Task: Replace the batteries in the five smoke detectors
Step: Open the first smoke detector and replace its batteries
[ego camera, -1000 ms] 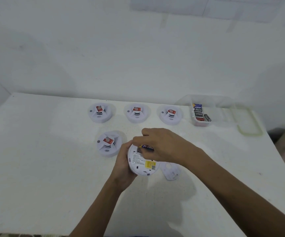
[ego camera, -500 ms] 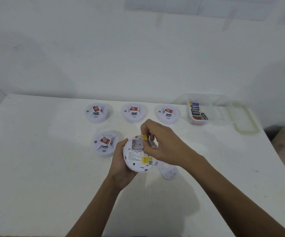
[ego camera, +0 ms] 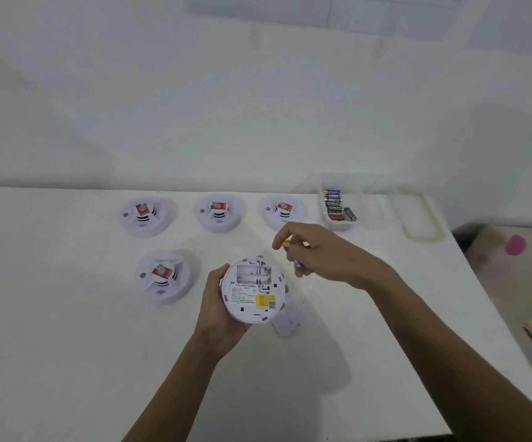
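My left hand grips a white smoke detector turned back side up, its battery bay open and showing no batteries. Just up and to the right of it, my right hand pinches a blue and yellow battery. Three more detectors stand in a row at the back, and a fourth sits left of the held one. The loose white cover lies on the table under the held detector's right edge.
A clear plastic box holding several batteries stands at the back right, its lid beside it. The white table ends at the right edge, with cluttered floor beyond. A white wall rises behind.
My right hand has lifted the battery out of the detector's bay and moved it up and to the right. The bay now shows bare.
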Available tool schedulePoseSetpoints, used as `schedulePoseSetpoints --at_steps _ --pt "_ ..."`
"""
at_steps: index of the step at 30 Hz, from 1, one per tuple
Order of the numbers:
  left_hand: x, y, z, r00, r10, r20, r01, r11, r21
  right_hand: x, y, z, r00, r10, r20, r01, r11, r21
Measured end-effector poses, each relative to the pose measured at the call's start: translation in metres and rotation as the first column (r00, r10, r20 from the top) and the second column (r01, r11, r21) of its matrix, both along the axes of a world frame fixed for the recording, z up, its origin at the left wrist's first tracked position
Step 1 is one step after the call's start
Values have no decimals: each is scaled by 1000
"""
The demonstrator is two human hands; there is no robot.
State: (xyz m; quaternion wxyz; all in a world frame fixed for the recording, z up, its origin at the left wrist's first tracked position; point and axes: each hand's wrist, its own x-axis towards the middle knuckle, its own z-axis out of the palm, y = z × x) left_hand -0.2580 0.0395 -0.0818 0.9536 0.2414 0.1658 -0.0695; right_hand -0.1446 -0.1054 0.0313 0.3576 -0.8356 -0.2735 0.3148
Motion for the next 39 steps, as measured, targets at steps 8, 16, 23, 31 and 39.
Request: schedulePoseSetpoints --at_steps 8,16,23,31,39 --pt "27 -29 11 998 -65 13 65 997 -34 87 -59 1 989 -146 13 146 983 -115" --pt "62 -75 14 999 -14 40 17 997 -77 185 -112 -19 961 -244 128 269 933 -239" --pt "88 -114 9 995 101 -26 -103 991 -86 244 -124 -57 957 -166 239 250 890 -382" --pt "102 -139 1 979 191 -65 -195 979 -56 261 -131 -90 979 -101 178 168 893 -417" --pt "103 -147 -5 983 182 -33 -182 983 -11 265 -134 -78 872 -124 473 231 957 -175"
